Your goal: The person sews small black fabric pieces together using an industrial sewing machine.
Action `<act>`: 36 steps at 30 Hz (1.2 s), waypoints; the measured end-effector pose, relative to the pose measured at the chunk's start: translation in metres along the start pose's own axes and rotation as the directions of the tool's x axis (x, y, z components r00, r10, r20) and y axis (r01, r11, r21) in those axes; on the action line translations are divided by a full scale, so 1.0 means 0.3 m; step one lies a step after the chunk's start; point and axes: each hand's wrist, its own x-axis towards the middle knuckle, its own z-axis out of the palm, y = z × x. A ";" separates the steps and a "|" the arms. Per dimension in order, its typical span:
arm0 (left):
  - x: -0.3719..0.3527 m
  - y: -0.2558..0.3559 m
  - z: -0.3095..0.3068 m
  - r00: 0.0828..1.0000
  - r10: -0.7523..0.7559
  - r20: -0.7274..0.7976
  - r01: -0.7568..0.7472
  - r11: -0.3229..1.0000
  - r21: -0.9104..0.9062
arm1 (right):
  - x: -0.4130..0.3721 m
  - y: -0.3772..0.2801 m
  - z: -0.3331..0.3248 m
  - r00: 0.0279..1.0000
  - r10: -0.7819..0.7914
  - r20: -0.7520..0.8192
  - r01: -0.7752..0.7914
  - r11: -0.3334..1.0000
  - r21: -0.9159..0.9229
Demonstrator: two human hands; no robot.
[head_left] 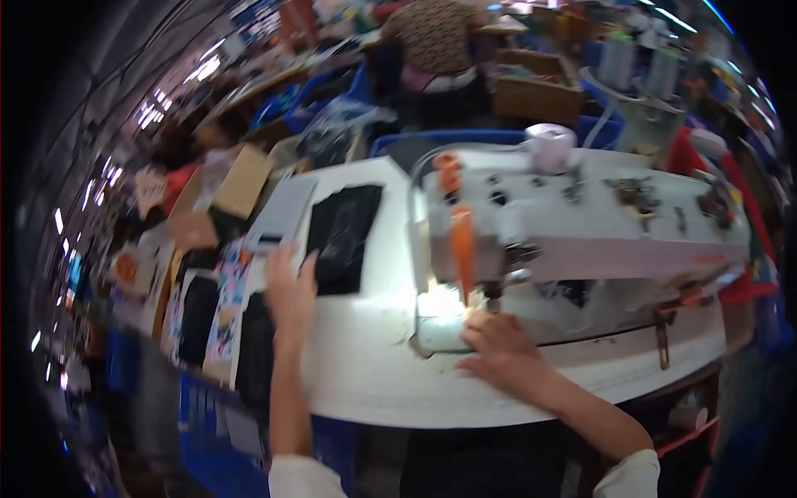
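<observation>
— Black fabric [344, 236] lies at nine o'clock of the sewing machine [581, 224]; left hand [289, 290] touches its edge, fingers spread.
— Right hand [498, 353] sits curled under the machine's head; I cannot tell if it holds anything. A sudden stitch might catch fingers.

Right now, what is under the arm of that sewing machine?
Under the arm of the sewing machine, a lit patch of the bed shows, with the right hand at its edge. Something dark lies further right. Anything beneath the hand is covered.
</observation>
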 end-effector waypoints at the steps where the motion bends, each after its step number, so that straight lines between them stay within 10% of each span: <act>1: -0.056 0.004 -0.085 0.995 -0.035 0.098 0.020 0.988 0.153 | -0.002 0.002 0.007 1.000 -0.027 -0.012 0.027 0.999 0.026; 4: -0.264 -0.077 -0.243 0.997 -0.022 0.072 -0.016 0.877 0.480 | 0.001 0.004 0.003 0.998 -0.056 -0.039 0.057 0.998 0.030; 14: -0.383 -0.133 -0.237 0.970 -0.143 0.195 -0.046 0.682 0.730 | -0.013 0.008 0.023 0.993 -0.094 -0.069 0.099 0.992 0.077; 23: -0.352 -0.175 -0.292 0.983 -0.131 0.130 0.040 0.841 0.539 | -0.013 0.008 0.028 0.991 -0.104 -0.080 0.109 0.992 0.063; 30: -0.319 -0.024 -0.395 0.974 0.096 -0.206 0.048 0.797 0.601 | -0.014 0.013 0.033 0.989 -0.124 -0.078 0.126 0.991 0.031; 36: -0.415 0.408 -0.324 0.768 0.196 0.610 -0.192 0.979 -0.072 | -0.034 -0.046 -0.114 0.973 -0.199 -0.116 0.196 0.980 -0.034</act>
